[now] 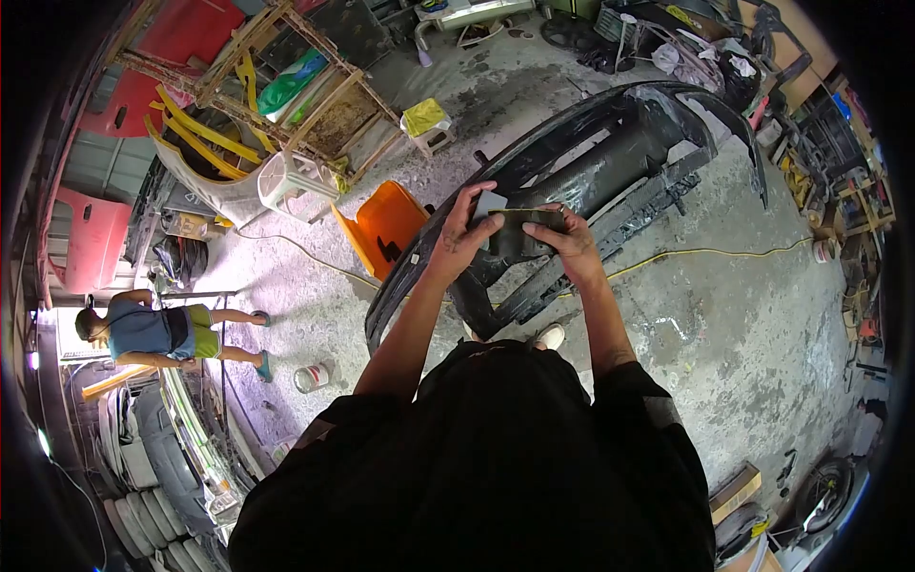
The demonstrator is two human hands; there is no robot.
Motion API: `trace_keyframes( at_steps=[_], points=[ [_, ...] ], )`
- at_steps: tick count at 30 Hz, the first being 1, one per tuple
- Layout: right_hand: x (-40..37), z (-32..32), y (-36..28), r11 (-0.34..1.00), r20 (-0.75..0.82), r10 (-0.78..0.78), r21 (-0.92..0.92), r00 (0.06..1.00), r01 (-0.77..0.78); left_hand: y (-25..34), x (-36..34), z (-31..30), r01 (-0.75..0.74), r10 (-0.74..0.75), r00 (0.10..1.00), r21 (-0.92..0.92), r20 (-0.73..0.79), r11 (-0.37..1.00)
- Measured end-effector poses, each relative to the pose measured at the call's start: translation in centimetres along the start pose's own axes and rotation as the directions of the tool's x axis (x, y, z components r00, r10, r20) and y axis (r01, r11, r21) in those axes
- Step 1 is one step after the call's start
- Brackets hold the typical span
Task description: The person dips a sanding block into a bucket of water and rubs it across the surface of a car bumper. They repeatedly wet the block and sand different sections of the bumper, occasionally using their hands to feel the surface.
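Both my hands are raised in front of me, above a black car bumper (600,176) that lies on the floor. Between them is a dark, thin sheet that looks like sandpaper (519,227), its upper edge brownish. My left hand (463,236) pinches the sheet's left side with the thumb on top. A small grey flat piece (490,203) also sits in the left hand's fingers. My right hand (575,240) grips the right side of the sheet, thumb across it. The fingers behind the sheet are partly hidden.
An orange plastic chair (393,217) stands left of the bumper. A yellow cord (705,252) crosses the floor. A person (152,329) stands at the far left, near a clear jar (311,378). A white stool (297,181) and rusty frame (367,143) are at upper left.
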State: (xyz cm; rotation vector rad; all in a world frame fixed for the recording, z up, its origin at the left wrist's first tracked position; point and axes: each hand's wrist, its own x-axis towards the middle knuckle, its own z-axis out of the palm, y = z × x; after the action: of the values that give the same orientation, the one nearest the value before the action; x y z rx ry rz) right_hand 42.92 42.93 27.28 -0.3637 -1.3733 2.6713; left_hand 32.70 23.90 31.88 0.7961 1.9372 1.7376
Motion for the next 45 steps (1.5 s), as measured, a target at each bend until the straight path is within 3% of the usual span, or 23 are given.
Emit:
trace_keyframes(
  at_steps=[1, 2, 3, 5, 6, 8, 10, 12, 16, 18, 19, 20, 21, 22, 24, 25, 27, 31, 33, 37, 39, 43, 45],
  points=[
    [0.2, -0.2, 0.6, 0.988, -0.052, -0.081, -0.134, 0.995, 0.073, -0.3, 0.0, 0.1, 0.000, 0.000, 1.000, 0.001, 0.001, 1.000],
    [0.4, -0.5, 1.0, 0.953, -0.091, -0.167, -0.271, 0.982, 0.137, -0.7, -0.1, 0.3, 0.036, -0.042, 0.998, -0.110, -0.053, 0.993],
    [0.3, -0.2, 1.3, 0.953, -0.090, -0.165, -0.271, 0.982, 0.136, -0.8, -0.2, 0.5, 0.067, -0.092, 0.990, -0.223, -0.103, 0.973],
    [-0.3, 1.1, 2.3, 0.978, -0.238, -0.163, -0.167, 0.957, 0.125, -1.0, -0.3, 1.0, 0.075, -0.115, 0.980, -0.235, -0.162, 0.969],
    [-0.2, 1.3, 3.1, 0.978, -0.234, -0.162, -0.166, 0.959, 0.125, -1.0, -0.1, 1.2, 0.082, -0.138, 0.966, -0.246, -0.217, 0.966],
    [-0.4, 1.5, 5.0, 0.990, -0.268, -0.138, -0.005, 0.954, 0.142, -0.7, -0.1, 1.4, 0.049, -0.088, 0.977, -0.195, -0.193, 0.980],
    [-0.5, 1.6, 4.4, 0.985, -0.256, -0.164, 0.012, 0.953, 0.173, -0.2, 0.2, 1.5, 0.011, -0.035, 0.986, -0.146, -0.163, 0.989],
    [-0.3, 1.2, 2.9, 0.952, -0.281, -0.299, -0.156, 0.912, 0.264, 0.1, 0.5, 1.1, 0.039, -0.058, 0.992, -0.160, -0.117, 0.986],
    [-0.3, 0.5, 0.4, 0.950, -0.186, -0.175, -0.288, 0.967, 0.117, -0.6, 1.2, 1.4, 0.015, -0.022, 0.997, -0.109, -0.069, 0.994],
    [-0.5, 0.5, 0.0, 0.852, -0.149, -0.242, -0.506, 0.959, 0.136, -1.1, 1.3, 2.1, 0.039, -0.107, 0.972, -0.305, -0.208, 0.951],
    [-0.1, 0.8, 0.9, 0.886, -0.151, -0.387, -0.333, 0.910, 0.322, -1.3, 1.2, 2.2, 0.039, -0.106, 0.972, -0.305, -0.207, 0.952],
    [-0.1, 0.7, 1.0, 0.887, -0.148, -0.387, -0.331, 0.910, 0.323, -1.4, 1.1, 2.2, 0.080, -0.176, 0.972, -0.489, -0.155, 0.869],
    [-0.4, 0.9, 0.6, 0.899, -0.251, -0.393, -0.307, 0.885, 0.312, -1.6, 1.1, 2.0, 0.121, -0.234, 0.968, -0.651, -0.090, 0.749],
    [-0.7, 1.1, 0.4, 0.910, -0.352, -0.393, -0.281, 0.849, 0.304, -2.0, 1.2, 1.6, 0.119, -0.233, 0.968, -0.650, -0.092, 0.751],
    [-0.8, 1.1, 0.9, 0.927, -0.382, -0.368, -0.221, 0.848, 0.302, -2.4, 1.3, 0.8, 0.253, -0.238, 0.964, -0.668, 0.117, 0.700],
    [-0.8, 1.1, 1.2, 0.901, -0.389, -0.418, -0.293, 0.821, 0.320, -2.4, 1.3, 1.3, 0.258, -0.241, 0.963, -0.667, 0.121, 0.699],
    [-0.7, 1.4, 1.7, 0.868, -0.392, -0.470, -0.366, 0.791, 0.335, -2.4, 1.5, 3.3, 0.114, -0.268, 0.953, -0.657, -0.139, 0.745],
    [-0.2, 2.6, 3.0, 0.880, -0.398, -0.448, -0.353, 0.801, 0.317, -0.7, 1.5, 5.3, 0.124, -0.315, 0.944, -0.770, -0.104, 0.626],
    [0.1, 2.5, 3.4, 0.873, -0.358, -0.455, -0.362, 0.815, 0.328, 0.3, 1.5, 5.7, 0.073, -0.176, 0.970, -0.492, -0.168, 0.868],
    [0.1, 2.6, 2.0, 0.831, -0.374, -0.519, -0.431, 0.768, 0.352, -0.7, 1.4, 5.1, 0.090, -0.161, 0.970, -0.352, -0.179, 0.932],
    [-0.4, 3.1, 0.8, 0.753, -0.335, -0.508, -0.619, 0.793, 0.221, -1.1, 1.4, 5.3, 0.080, -0.159, 0.969, -0.371, -0.188, 0.925],
    [0.4, 3.4, 1.9, 0.714, -0.352, -0.567, -0.662, 0.745, 0.230, -1.0, 1.1, 5.5, 0.114, -0.202, 0.974, -0.546, -0.103, 0.830],
    [0.1, 3.9, 1.7, 0.692, -0.345, -0.578, -0.688, 0.740, 0.220, -0.6, 0.8, 5.8, 0.170, -0.262, 0.964, -0.681, -0.034, 0.713]
  ],
)
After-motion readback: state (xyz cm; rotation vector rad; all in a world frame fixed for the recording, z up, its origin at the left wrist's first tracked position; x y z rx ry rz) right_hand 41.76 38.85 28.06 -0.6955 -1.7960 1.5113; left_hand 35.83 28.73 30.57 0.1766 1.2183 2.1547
